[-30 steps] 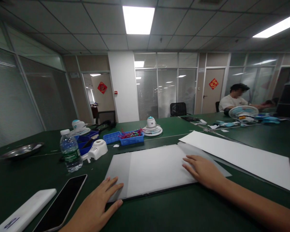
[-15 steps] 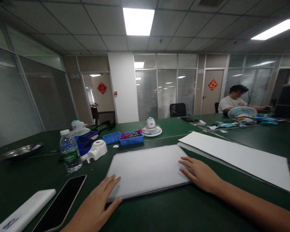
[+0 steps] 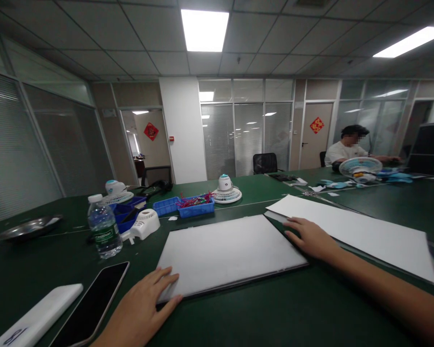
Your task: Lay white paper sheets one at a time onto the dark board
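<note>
A flat white rectangular panel [image 3: 227,255] with a dark edge lies on the green table in front of me. My left hand [image 3: 146,299] is open, its fingertips resting on the panel's near left corner. My right hand [image 3: 313,236] is open with fingers stretched out. It hovers between the panel's right edge and the large white sheets [image 3: 361,231], its fingertips over the sheets' left end. Whether those fingers touch the sheets I cannot tell. The sheets look stacked, with a second edge showing beneath the top one.
On the left lie a phone [image 3: 94,303] and a white slab-like device [image 3: 39,313], near a water bottle [image 3: 104,229]. Behind the panel stand blue trays [image 3: 197,208], a white plastic housing [image 3: 146,224] and a fan part [image 3: 226,190]. A person [image 3: 347,149] sits at the far right.
My right hand has left the panel's right side and moved right and slightly away, toward the white sheets. My left hand stays at the panel's corner.
</note>
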Available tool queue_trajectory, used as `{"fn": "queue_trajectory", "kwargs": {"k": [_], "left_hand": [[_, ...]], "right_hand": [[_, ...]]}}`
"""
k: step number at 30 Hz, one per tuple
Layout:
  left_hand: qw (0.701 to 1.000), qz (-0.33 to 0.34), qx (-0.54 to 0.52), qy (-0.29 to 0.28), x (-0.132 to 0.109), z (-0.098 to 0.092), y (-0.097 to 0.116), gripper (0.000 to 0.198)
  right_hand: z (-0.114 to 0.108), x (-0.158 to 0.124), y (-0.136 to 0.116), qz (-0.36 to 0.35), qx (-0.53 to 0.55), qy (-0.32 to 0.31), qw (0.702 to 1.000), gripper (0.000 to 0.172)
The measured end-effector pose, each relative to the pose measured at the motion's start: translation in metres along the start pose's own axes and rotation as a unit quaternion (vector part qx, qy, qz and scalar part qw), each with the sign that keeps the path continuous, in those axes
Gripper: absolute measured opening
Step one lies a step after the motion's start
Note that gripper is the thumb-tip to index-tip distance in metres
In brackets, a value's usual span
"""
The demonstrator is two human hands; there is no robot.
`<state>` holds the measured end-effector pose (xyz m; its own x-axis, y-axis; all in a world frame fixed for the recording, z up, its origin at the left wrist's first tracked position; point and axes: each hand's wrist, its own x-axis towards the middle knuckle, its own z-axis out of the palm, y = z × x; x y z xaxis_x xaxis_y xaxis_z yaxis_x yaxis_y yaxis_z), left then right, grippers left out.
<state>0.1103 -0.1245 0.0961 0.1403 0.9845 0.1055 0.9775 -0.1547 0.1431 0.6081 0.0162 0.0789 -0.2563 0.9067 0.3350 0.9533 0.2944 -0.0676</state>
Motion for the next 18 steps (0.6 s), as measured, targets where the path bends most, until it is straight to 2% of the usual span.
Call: {"fn": "queue_trajectory", "kwargs": {"k": [4, 8, 11, 16, 18], "left_hand": [[1.000, -0.004, 0.009, -0.017, -0.001, -0.004, 0.004, 0.054], [0.999, -0.009, 0.018, -0.028, -0.002, -0.008, 0.006, 0.053], [0.999, -0.011, 0.020, -0.030, -0.002, -0.009, 0.008, 0.053], [1.000, -0.002, 0.011, -0.020, -0.002, -0.007, 0.005, 0.053], [1.000, -0.001, 0.009, -0.017, -0.002, -0.007, 0.003, 0.052]], "right_hand": [[0.013, 0.004, 0.049, 0.124, -0.060, 0.004, 0.990, 0.068], [0.024, 0.004, 0.070, 0.184, -0.081, -0.031, 0.979, 0.076], [0.026, 0.006, 0.067, 0.183, -0.097, -0.045, 0.977, 0.073], [0.010, 0.003, 0.048, 0.145, -0.104, -0.047, 0.983, 0.043], [0.000, 0.000, 0.038, 0.137, -0.098, -0.034, 0.985, 0.040]]}}
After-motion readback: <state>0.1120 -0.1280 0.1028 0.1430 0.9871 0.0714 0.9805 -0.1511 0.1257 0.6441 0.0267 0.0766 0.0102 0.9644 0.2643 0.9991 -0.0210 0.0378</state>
